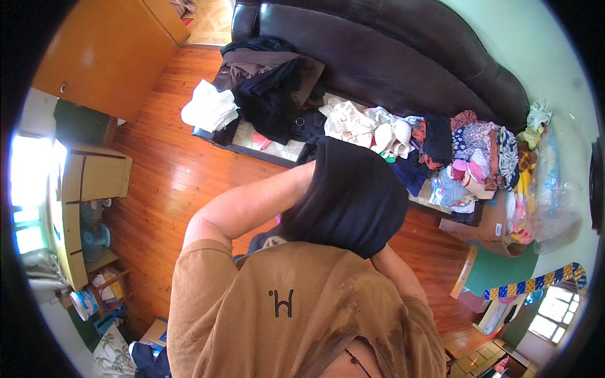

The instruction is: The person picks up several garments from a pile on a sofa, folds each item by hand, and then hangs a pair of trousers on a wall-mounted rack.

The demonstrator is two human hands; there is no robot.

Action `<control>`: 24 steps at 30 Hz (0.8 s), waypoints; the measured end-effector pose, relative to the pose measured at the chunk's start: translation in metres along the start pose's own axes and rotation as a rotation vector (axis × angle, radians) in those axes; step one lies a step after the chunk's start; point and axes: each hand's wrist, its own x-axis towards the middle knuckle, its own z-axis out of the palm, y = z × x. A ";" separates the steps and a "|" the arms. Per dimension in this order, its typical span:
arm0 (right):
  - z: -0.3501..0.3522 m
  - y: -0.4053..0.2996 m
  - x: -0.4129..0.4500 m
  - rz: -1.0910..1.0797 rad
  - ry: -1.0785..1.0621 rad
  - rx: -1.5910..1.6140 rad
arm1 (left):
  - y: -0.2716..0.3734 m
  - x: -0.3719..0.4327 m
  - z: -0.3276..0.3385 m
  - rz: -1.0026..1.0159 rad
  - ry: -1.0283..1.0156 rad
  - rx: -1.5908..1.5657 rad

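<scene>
A dark, stretchy-looking garment [350, 193] is spread open in front of my chest. Both my forearms reach into or behind it, so neither my left hand nor my right hand shows. Beyond the garment, clothes lie along the seat of a dark leather sofa [359, 47]: black and brown clothes [269, 90] at the left, white bras [392, 137] in the middle, and folded patterned clothes [472, 141] at the right. A white cloth [209, 106] rests on the sofa's left end.
An orange-brown wooden door or cabinet [104, 52] stands at the upper left. Yellow cabinets [101, 177] and a blue fan [97, 236] are at the left. At the right are a cardboard box [491, 224], clear plastic wrap [557, 203] and a tile-framed mirror [534, 286].
</scene>
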 end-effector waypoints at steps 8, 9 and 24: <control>0.014 0.012 0.041 -0.094 0.007 -0.065 | -0.014 -0.120 -0.032 0.109 0.699 0.183; 0.017 0.013 0.048 -0.049 -0.048 0.032 | -0.010 -0.138 -0.031 0.100 0.699 0.185; -0.013 0.059 0.092 0.636 -0.173 0.658 | -0.002 -0.133 -0.053 -0.298 0.458 0.982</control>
